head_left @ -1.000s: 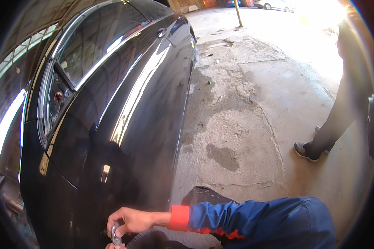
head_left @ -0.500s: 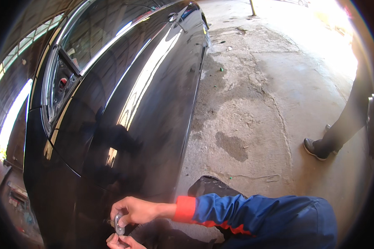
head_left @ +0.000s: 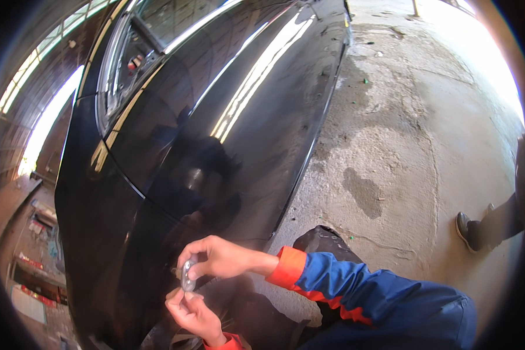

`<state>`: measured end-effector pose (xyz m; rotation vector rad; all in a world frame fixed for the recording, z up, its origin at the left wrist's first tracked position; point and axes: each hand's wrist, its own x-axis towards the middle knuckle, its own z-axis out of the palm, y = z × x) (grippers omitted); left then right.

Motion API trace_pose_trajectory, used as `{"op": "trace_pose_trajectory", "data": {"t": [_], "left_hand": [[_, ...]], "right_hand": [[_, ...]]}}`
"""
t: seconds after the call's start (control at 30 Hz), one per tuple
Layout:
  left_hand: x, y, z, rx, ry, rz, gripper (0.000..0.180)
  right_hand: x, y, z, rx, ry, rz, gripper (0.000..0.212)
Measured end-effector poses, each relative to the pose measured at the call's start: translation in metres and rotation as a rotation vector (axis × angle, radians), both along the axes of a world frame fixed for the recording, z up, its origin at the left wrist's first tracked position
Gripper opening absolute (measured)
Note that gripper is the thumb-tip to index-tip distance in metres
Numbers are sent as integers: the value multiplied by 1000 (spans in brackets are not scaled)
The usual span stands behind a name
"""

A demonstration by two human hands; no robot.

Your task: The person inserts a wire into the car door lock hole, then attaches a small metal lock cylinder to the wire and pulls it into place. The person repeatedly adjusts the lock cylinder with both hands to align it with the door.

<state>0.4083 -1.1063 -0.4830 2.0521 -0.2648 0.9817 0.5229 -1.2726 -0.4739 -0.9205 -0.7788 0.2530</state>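
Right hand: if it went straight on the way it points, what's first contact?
Likely the black front fender, beyond the lens-like oval piece in the right hand. Gap hard to judge; a small tan piece just ahead might come first.

Glossy black, that car [head_left: 262, 186] left of centre — bright white streaks of reflection [head_left: 262, 76] slant down it from the top of the frame. Towards lower right, a blue sleeve [head_left: 344, 277] ends in an orange-red cuff [head_left: 287, 267]; the small piece [head_left: 188, 279] at lower left is silvery grey. The concrete floor [head_left: 399, 175], right, is pale grey, blotched darker.
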Motion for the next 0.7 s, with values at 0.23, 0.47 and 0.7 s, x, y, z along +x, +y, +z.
{"op": "trace_pose_trajectory", "data": {"t": [0.23,0.47,0.7], "left_hand": [[0,-10,5,-152,38,-98,18],[10,-16,-2,-201,-23,-47,28],[3,-25,-4,-306,-42,19,27]], "right_hand": [[1,1,-4,-26,32,38,21],[-1,7,-8,-48,131,68,29],[-7,19,-15,32,140,42,24]]}}
